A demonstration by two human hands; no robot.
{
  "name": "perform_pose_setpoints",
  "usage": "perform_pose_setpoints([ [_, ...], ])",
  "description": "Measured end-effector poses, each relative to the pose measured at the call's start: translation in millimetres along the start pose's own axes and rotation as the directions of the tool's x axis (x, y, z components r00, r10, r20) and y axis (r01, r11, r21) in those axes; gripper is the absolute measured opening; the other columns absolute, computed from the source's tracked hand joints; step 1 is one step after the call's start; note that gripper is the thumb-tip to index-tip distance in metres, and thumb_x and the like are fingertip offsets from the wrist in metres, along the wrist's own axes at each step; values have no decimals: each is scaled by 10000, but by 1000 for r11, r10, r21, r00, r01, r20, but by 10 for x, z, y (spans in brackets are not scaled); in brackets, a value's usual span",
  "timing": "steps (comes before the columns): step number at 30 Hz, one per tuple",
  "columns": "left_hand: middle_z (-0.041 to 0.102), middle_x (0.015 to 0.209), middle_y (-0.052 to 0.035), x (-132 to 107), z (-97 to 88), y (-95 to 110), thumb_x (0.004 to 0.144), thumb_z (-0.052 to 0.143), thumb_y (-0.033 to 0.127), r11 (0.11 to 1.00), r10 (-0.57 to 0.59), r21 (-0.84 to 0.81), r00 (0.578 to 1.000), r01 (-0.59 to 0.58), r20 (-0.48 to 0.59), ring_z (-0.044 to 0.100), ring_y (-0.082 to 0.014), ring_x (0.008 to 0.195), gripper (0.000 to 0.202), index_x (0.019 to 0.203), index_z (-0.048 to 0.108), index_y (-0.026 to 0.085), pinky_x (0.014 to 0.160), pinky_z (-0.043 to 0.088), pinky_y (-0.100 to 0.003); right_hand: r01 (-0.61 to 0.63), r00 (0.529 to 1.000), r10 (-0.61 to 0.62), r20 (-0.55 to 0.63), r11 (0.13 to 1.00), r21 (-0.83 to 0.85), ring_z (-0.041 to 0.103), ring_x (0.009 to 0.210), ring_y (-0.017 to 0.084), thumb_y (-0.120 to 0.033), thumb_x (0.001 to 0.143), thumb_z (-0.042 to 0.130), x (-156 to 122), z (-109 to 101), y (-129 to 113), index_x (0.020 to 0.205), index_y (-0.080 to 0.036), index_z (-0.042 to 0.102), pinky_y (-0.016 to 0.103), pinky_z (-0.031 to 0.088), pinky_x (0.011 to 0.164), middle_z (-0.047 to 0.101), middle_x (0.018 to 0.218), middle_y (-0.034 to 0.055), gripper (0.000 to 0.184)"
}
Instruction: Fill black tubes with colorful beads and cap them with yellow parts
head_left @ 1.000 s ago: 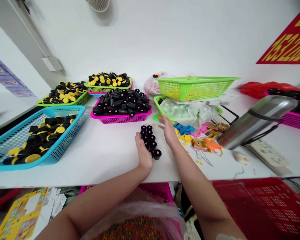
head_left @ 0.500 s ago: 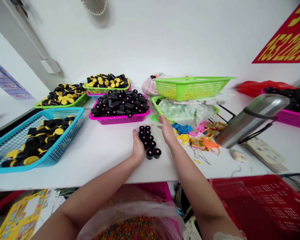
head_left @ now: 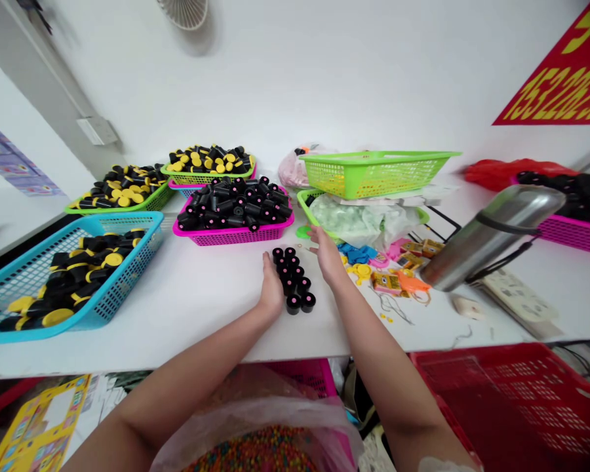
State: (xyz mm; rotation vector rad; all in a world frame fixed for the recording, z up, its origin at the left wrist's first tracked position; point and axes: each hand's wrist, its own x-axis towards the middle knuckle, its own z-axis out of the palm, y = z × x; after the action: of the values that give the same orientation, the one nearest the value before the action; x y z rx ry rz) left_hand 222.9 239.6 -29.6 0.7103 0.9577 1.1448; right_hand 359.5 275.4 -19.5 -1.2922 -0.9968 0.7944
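A tight cluster of small black cylinders (head_left: 291, 278) with pink-dotted tops stands upright on the white table. My left hand (head_left: 270, 290) lies against the cluster's left side, fingers pointing away from me. My right hand (head_left: 326, 256) rests on the table just beyond the cluster's upper right, its fingers apart and touching nothing visible. Close to that hand lies a small green disc (head_left: 303, 232).
Behind the hands, a magenta basket (head_left: 233, 240) holds black cylinders. A blue basket (head_left: 113, 220) and a green basket (head_left: 128, 206) hold black-and-yellow pieces. A steel flask (head_left: 491, 236) leans in at right, above scattered colourful packets. A red crate (head_left: 501, 406) sits below the table.
My left hand has slid up and left along the cluster. The cylinders at the near end have drawn closer together. The view has shifted slightly.
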Motion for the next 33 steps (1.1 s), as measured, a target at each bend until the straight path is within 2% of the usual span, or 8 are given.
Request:
perform_pose_setpoints([
  [8,277,1607,-4,236,16,51,1008,213,506,997,79,31,995,-77,-54,200,-141,1488,586,1506,329,220,1209,179,-274,-89,991,94,91,994,-59,517,1278,264,-695,864,388,-31,144,131,1146,-189,666,442,413,1049,624,1298,129,643],
  [13,389,1552,-60,206,111,10,990,283,542,998,50,44,999,-50,-1,275,-205,1466,599,1446,442,189,1198,239,-314,-146,979,156,128,985,-89,617,1136,295,-696,838,456,-122,217,149,1022,-191,721,460,425,1031,696,1173,132,599],
  [16,342,1577,-54,190,105,30,1005,263,504,998,55,39,998,-55,-14,270,-178,1467,578,1481,386,199,1197,230,-299,-154,978,167,126,982,-107,626,1117,296,-703,839,445,-121,195,162,1040,-194,714,471,422,1034,698,1171,132,610],
  [20,268,1608,-30,103,39,61,1015,156,475,998,55,42,998,-54,-22,237,-147,1477,581,1521,292,226,1203,218,-305,-109,986,123,111,986,-126,572,1215,280,-714,854,396,-61,162,208,1052,-210,697,468,416,1048,677,1218,120,619],
  [25,373,1566,-42,-130,41,5,1010,131,436,993,57,103,997,-63,54,319,-173,1451,575,1483,367,211,1195,262,-340,-23,996,37,80,984,-175,581,1169,307,-720,843,429,-67,179,158,907,-212,696,487,407,1050,710,1066,122,578],
  [28,272,1610,-63,-169,2,63,1006,152,419,975,145,168,989,-145,14,189,-173,1499,565,1484,338,182,1227,142,-361,64,996,-50,73,977,-205,572,1151,320,-738,835,429,-119,169,45,883,-202,688,490,369,1077,702,1055,131,597],
  [31,175,1634,-64,-19,-174,351,939,445,400,848,408,358,912,-391,29,85,-171,1515,597,1486,307,206,1231,24,-346,254,967,-252,37,938,-237,524,1225,284,-711,886,359,-158,126,-59,1051,-200,671,474,308,1125,658,1201,128,622],
  [33,214,1603,-122,185,-336,662,810,648,362,518,602,612,763,-597,235,131,-246,1501,707,1443,382,196,1229,31,-413,391,917,-398,32,878,-276,515,1236,260,-649,934,328,-169,97,-98,1147,-202,643,463,310,1122,637,1241,124,586],
])
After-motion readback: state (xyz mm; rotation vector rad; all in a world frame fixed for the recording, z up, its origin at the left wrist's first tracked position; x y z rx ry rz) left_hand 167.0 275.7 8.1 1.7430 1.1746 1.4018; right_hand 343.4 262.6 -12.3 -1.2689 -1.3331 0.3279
